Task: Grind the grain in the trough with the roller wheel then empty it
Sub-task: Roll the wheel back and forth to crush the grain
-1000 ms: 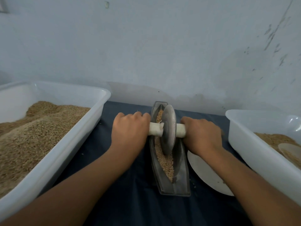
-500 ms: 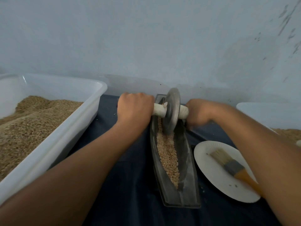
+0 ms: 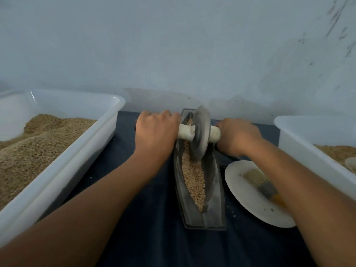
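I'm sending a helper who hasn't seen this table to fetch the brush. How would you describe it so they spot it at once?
Start at the grey metal boat-shaped trough of grain in the middle of the dark blue cloth. Just to its right lies a round white paper plate. The flat brush lies on that plate, partly under the person's right forearm: pale bristles, grey band, orange handle, the only tool with bristles here.

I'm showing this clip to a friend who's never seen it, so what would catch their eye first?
Probably the grey roller wheel standing in the far part of the narrow trough at centre, with the left hand and right hand gripping its pale handle either side. Next, the big white tub heaped with grain on the left, and the brush lying on the plate to the right.
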Motion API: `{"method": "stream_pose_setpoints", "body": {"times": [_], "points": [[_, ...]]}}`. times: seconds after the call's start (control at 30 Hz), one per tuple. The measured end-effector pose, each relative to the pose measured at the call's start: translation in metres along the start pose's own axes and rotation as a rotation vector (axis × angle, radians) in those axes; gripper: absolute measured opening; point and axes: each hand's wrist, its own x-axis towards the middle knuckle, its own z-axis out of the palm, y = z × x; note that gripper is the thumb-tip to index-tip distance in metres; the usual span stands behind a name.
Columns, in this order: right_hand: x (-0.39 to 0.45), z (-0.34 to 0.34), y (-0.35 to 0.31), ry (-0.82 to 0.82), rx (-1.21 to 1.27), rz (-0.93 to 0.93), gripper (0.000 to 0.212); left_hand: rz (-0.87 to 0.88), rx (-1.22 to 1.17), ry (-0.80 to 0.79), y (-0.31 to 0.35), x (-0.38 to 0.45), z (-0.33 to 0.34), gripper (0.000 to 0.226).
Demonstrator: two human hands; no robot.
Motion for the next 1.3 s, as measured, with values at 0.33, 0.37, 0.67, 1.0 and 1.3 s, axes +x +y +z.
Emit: {"method": "stream_pose_setpoints", "body": {"times": [0.33,0.37,0.67,1.0,1.3], "points": [[-0.036,0.003,-0.008,0.114,-0.037,-0.008,0.021,-0.004,-0.002,-0.036,-0.004,-0.028,-0.014,0.031],[-0.036,0.0,-0.009,0.108,-0.05,-0.02,0.02,-0.001,-0.003,-0.061,-0.005,-0.029,-0.016,0.032],[-0.042,-0.027,-0.007,-0.237,0.002,-0.087,0.022,-0.032,-0.039,-0.302,-0.006,-0.023,-0.054,0.017],[-0.078,-0.079,-0.014,-0.563,-0.046,-0.218,0.028,0.133,0.067,-0.506,-0.01,-0.034,-0.119,0.027],[-0.08,-0.072,-0.025,-0.568,-0.114,-0.226,0.034,0.147,-0.005,-0.62,-0.012,-0.033,-0.106,0.025]]}}
